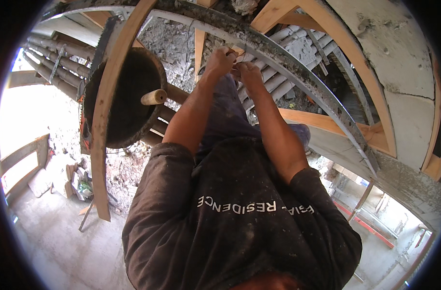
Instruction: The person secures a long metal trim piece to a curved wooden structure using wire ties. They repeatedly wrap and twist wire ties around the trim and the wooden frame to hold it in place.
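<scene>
Both my hands are raised close together in front of me, beside a long grey metal bar that crosses the view. My left hand is closed, its fingertips pinched. My right hand is closed just to the right of it, fingertips almost meeting the left ones. Between them shows what looks like a thin wire-like strand; its ends are too fine to follow. A piece of light wood lies just behind the fingers. My legs in dark trousers are below the hands.
At left hangs a black bucket with a wooden handle sticking out, crossed by a long wooden strip. A saw blade is behind it. Several poles lie beneath. Wooden framing stands right; a red bar lies lower right.
</scene>
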